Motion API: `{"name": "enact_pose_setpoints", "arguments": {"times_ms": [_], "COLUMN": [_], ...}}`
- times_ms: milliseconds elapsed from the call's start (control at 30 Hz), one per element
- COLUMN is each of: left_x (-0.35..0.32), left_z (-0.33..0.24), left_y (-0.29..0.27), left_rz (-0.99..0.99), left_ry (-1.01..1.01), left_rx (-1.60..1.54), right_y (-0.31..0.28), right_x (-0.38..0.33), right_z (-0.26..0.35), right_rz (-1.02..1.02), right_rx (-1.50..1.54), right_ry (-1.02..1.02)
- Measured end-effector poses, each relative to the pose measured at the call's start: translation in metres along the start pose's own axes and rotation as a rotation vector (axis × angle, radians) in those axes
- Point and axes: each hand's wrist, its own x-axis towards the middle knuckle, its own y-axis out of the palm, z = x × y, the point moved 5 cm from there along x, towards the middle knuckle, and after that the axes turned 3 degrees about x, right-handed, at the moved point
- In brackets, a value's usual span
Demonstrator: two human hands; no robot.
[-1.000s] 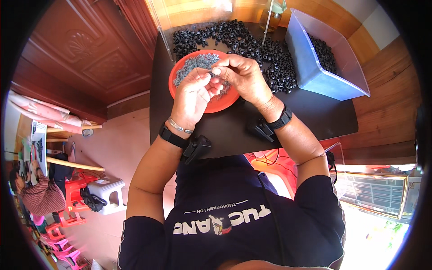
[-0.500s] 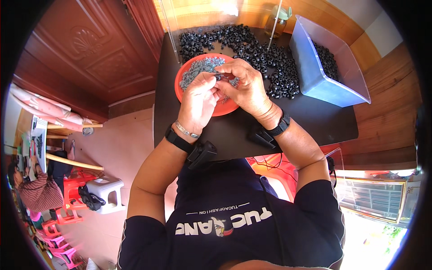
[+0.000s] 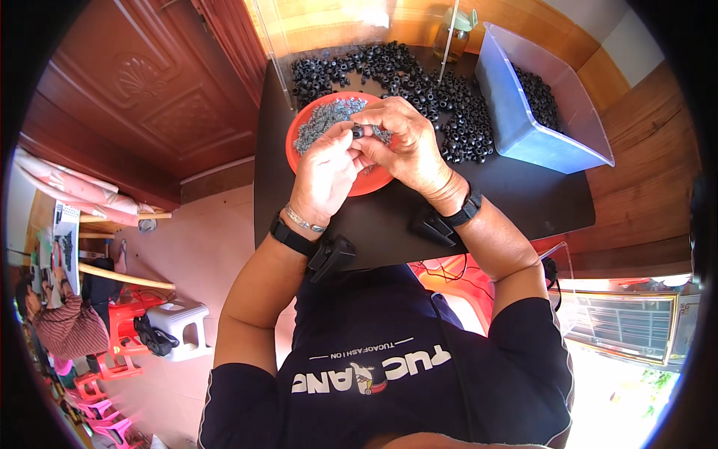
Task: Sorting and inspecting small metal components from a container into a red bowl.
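Since the frame one second ago, both hands have shifted slightly toward the far side of the red bowl (image 3: 351, 176), and the small black ring (image 3: 357, 132) now sits pinched between them rather than lower over the bowl's middle.

Left hand (image 3: 323, 173): fingers curled, thumb and fingertips closed on the near side of the small black ring. Wrist carries a black band and a thin silver bracelet (image 3: 305, 221).

Right hand (image 3: 404, 146): fingers bent over the same ring from the far side, closed on it. Whether a second small part sits inside this grip cannot be told. Wrist carries a black watch (image 3: 465, 211).

Ring position: held in the air between the two sets of fingertips, above the red bowl, over its far half.

Red bowl: rests on the black tabletop (image 3: 523, 198) near its left edge, holds a heap of small grey metal pieces (image 3: 321, 120).

Pile of black rings (image 3: 419, 82): spread loose along the far edge of the tabletop, reaching from behind the bowl to just beside the blue bin (image 3: 523, 127).

Blue bin: translucent, at the far right corner of the tabletop, more black rings inside.

Two black clip-like devices lie at the near edge of the tabletop, one below each wrist (image 3: 333, 254).
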Motion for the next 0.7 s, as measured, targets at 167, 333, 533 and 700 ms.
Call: {"name": "enact_pose_setpoints", "arguments": {"times_ms": [167, 333, 533, 700], "left_x": [-0.0015, -0.001, -0.002, -0.0021], "left_z": [-0.0007, -0.0008, -0.0031, -0.0017], "left_y": [0.0046, 0.0052, 0.007, 0.0093], "left_rz": [-0.017, -0.036, -0.015, -0.028], "left_ry": [-0.009, -0.028, -0.023, -0.029], "left_rx": [0.002, 0.001, -0.015, -0.005], "right_y": [0.0009, 0.0005, 0.0004, -0.0003], "right_x": [-0.0011, -0.0021, -0.0006, -0.0002], "right_z": [-0.0022, -0.0027, -0.0002, 0.0044], "right_rz": [-0.005, -0.024, 0.007, 0.017], "right_rx": [-0.023, -0.035, -0.036, -0.042], "right_ry": [-0.011, -0.054, -0.06, -0.084]}}
